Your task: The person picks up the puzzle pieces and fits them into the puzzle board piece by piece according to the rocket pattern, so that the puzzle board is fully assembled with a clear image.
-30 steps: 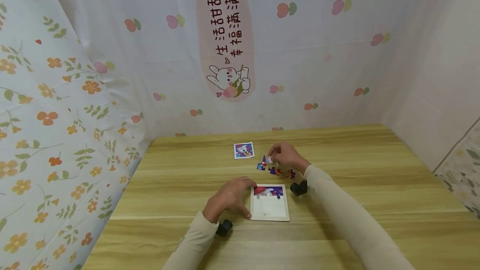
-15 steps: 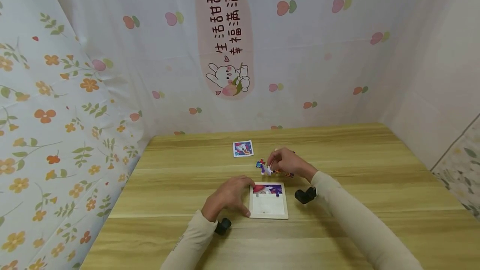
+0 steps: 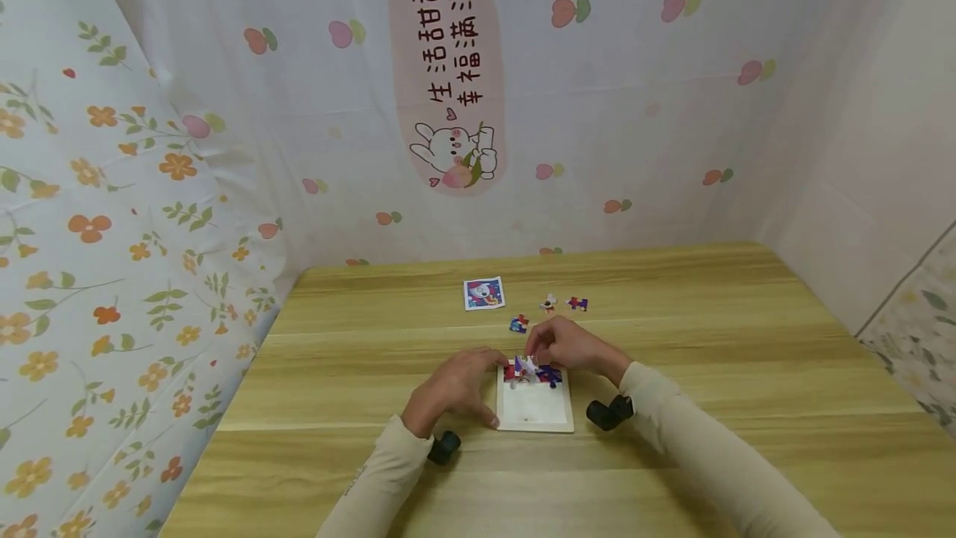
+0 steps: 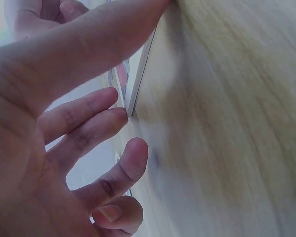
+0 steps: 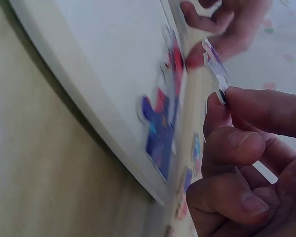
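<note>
A square puzzle tray (image 3: 534,407) lies on the table, a strip of joined purple and red pieces along its far side. My left hand (image 3: 456,388) rests at the tray's left side, thumb by the near corner and fingertips by the far corner. In the left wrist view its fingers (image 4: 106,123) are loosely extended. Between thumb and forefinger my right hand (image 3: 571,344) pinches a white and purple puzzle piece (image 3: 526,367), over the tray's far part. The right wrist view shows that piece (image 5: 217,71) edge-on, raised off the tray (image 5: 84,64).
Loose puzzle pieces lie beyond the tray: a blue and red one (image 3: 519,323), a whitish one (image 3: 548,302) and a purple and red one (image 3: 577,304). A picture card (image 3: 484,294) lies farther back. A patterned cloth (image 3: 635,123) hangs behind the wooden table (image 3: 358,355).
My right hand has brought the pinched piece from among the loose pieces toward me, over the tray. The left hand stays at the tray's left side.
</note>
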Tool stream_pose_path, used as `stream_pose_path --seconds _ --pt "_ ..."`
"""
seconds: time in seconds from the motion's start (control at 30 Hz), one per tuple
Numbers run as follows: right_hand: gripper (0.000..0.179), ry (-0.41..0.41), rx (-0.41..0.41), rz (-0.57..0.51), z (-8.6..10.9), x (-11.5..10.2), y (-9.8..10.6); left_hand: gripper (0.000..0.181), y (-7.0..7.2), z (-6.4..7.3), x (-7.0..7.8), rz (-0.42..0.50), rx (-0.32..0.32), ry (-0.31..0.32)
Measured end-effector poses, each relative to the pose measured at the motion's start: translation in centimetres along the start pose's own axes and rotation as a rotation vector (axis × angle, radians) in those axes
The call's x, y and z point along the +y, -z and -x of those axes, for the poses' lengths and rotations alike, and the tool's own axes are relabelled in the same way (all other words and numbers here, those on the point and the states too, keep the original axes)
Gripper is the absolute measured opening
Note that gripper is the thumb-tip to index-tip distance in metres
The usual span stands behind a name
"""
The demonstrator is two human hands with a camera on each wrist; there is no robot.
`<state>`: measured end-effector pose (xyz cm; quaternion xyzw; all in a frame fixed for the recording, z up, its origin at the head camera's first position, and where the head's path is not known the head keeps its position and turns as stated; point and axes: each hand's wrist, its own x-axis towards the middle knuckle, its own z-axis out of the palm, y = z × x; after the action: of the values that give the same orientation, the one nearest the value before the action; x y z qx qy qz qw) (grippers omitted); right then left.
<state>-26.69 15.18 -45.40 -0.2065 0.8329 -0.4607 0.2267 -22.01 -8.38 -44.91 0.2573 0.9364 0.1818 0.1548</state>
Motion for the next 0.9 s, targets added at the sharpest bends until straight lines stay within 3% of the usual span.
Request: stream_pose_path --seconds 0.23,0.53,0.73,0.9 --pt "0.014 0.013 -0.056 -0.008 0.3 -0.1 -1.6 0.081 0.0 0.0 0.0 0.019 -0.008 0.010" --pt "0.012 0.001 -0.057 0.009 0.8 -0.7 -2.9 0.080 0.2 -0.2 0.1 0.025 -0.007 0.014" --pt "0.011 -0.020 0.002 0.032 0.9 -0.7 -3.6 0.080 0.2 -0.2 0.1 0.018 -0.005 0.013" --pt "0.009 -0.066 0.105 0.074 0.9 -0.8 -4.0 0.079 0.1 -0.3 0.1 0.020 -0.014 0.023"
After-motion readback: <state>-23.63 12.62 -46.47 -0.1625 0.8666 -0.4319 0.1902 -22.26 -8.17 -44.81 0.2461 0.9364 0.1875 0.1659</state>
